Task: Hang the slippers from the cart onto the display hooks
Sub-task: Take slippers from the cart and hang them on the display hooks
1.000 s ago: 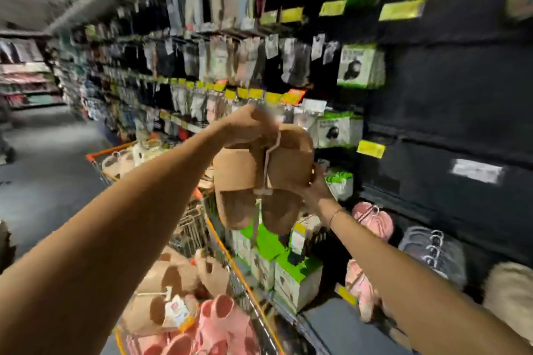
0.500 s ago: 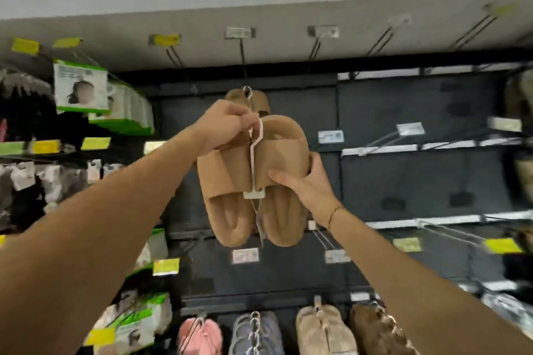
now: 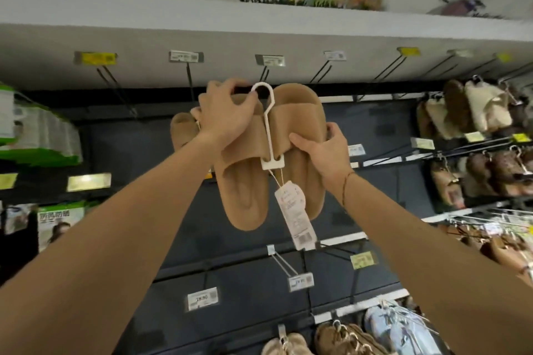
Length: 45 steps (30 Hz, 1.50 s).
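Head view, landmark: the tan slippers (image 3: pixel 261 181), a soft, matte, rounded pair, are held up against the dark back panel (image 3: pixel 144 210), soles facing the camera.
Boxes: green-and-white cartons (image 3: pixel 37 135) are stacked far left of the slippers, with more packs below them.
Second pair: another tan slipper (image 3: pixel 181 135) is seen just left of and behind the held pair, partly hidden by the left hand; what it hangs from cannot be told.
Left hand: the left hand (image 3: pixel 223 115) is laid over the upper left of the slippers, its fingers curled round the strap and toe edge.
Hanger: a white plastic hanger (image 3: pixel 269 130) runs up between the two slippers, flat and thin, ending above in an open loop beside the left fingertips and below in a small rectangular clip.
Hooks: thin dark wire display hooks (image 3: pixel 189 78) jut out above the slippers from the grey shelf edge, each tipped with a price label; the hanger loop is near them, and whether it sits on one cannot be told.
Tag: a long paper tag (image 3: pixel 294 213) dangles on a string below the clip, over the right slipper.
Right hand: the right hand (image 3: pixel 326 153) grips the right slipper's side, thumb in front and fingers wrapped behind.
Other stock: fuzzy brown and cream slippers (image 3: pixel 473 112) hang well right of the held pair, and more pairs hang below.
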{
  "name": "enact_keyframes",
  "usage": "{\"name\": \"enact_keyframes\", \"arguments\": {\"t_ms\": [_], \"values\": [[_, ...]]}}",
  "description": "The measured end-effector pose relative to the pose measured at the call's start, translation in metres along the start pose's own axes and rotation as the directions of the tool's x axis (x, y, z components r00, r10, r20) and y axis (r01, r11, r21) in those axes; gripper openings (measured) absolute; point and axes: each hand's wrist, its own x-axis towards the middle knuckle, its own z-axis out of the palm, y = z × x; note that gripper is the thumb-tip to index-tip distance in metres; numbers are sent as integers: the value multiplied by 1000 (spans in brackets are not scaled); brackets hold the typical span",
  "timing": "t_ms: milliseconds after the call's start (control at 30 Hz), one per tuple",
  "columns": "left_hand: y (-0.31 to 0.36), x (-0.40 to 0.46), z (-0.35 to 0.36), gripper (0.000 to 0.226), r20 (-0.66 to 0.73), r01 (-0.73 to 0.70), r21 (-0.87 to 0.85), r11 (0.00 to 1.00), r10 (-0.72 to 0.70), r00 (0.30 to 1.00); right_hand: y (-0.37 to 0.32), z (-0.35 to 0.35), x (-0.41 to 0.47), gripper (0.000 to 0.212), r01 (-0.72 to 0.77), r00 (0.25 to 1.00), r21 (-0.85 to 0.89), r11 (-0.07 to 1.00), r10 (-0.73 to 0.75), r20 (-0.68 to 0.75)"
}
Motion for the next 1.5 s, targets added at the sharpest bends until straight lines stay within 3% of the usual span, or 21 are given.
{"name": "enact_keyframes", "arguments": {"t_ms": [67,133,233,333,433,633,833,1000,1167,1333,1500], "values": [[-16,-3,-11,67,-52,121,73,990,-118,992,5,17,7,63,-43,998,60,997,46,-46],[-38,-5,-23,96,20,306,-35,951,-306,952,11,35,17,62,-85,994,106,991,92,-63],[-69,-11,-34,81,360,600,-225,768,-507,783,23,66,32,62,-135,990,106,985,139,-37],[-96,-10,-37,73,410,661,-238,712,-543,733,32,98,47,76,-169,986,66,984,169,3],[-121,5,-43,75,372,673,-313,670,-566,736,33,130,68,91,-181,982,35,983,179,64],[-166,69,-56,120,261,626,-378,682,-570,779,22,194,123,92,-190,970,101,977,171,173],[-208,134,-49,98,149,546,-394,739,-534,832,38,254,187,81,-231,945,156,960,183,273],[-233,171,-39,110,91,500,-455,737,-520,849,63,292,246,115,-267,912,157,951,196,361],[-258,200,-23,117,66,448,-473,758,-476,877,70,305,270,80,-229,918,195,954,145,368],[-289,220,-12,123,40,472,-438,765,-508,860,90,326,287,84,-214,903,160,964,132,410],[-325,225,19,88,-42,346,-380,858,-390,920,124,333,294,94,-136,944,135,981,87,318]]}}
